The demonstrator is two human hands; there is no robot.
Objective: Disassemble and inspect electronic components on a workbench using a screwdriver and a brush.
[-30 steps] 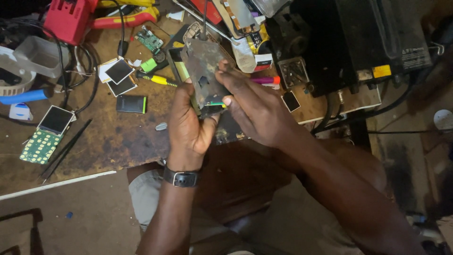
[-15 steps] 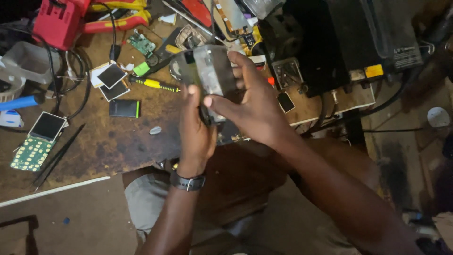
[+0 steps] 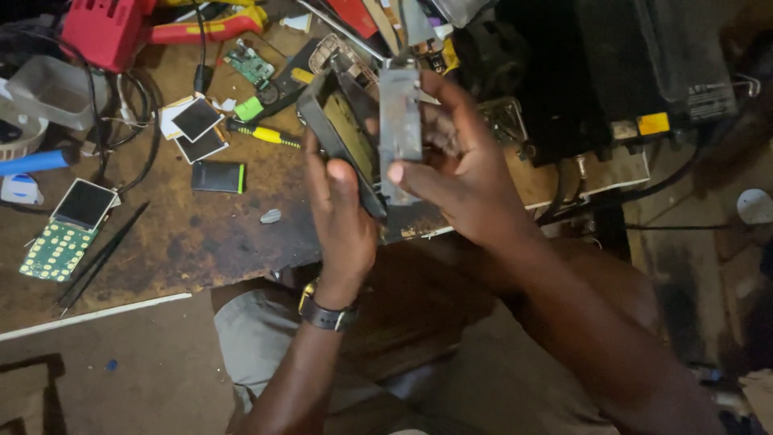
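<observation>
Left hand (image 3: pixel 342 217): raised above the near edge of the workbench (image 3: pixel 201 242), fingers wrapped around the lower end of a dark phone frame (image 3: pixel 342 137), thumb up along its near side. Grasp firm. A dark wristwatch (image 3: pixel 326 314) sits on this wrist.

Right hand (image 3: pixel 459 173): beside the left, thumb and fingers pinching a grey flat part (image 3: pixel 400 121) that stands upright against the frame's right edge. Grasp closed on the part. Whether the part is joined to the frame or only pressed against it cannot be told.

Phone frame: held in the air between both hands, tilted, open face turned to the right, over the bench's near edge.

On the bench, left of the hands:
- black battery (image 3: pixel 218 176), lying flat, well apart from the hands
- two small dark screens (image 3: pixel 197 129) on white backing, side by side
- screwdriver (image 3: pixel 262 133) with a yellow and green handle, just beyond the frame
- keypad board (image 3: pixel 68 234), green with yellow dots, a small screen at its top end
- black tweezers (image 3: pixel 101 258), lying slantwise just beside the keypad board
- green circuit board (image 3: pixel 250 64), near the far edge
- red box (image 3: pixel 105 32), far left corner
- blue handle (image 3: pixel 36 163), at the left edge

Right of the hands: a large black machine (image 3: pixel 612 72) standing on the bench.
</observation>
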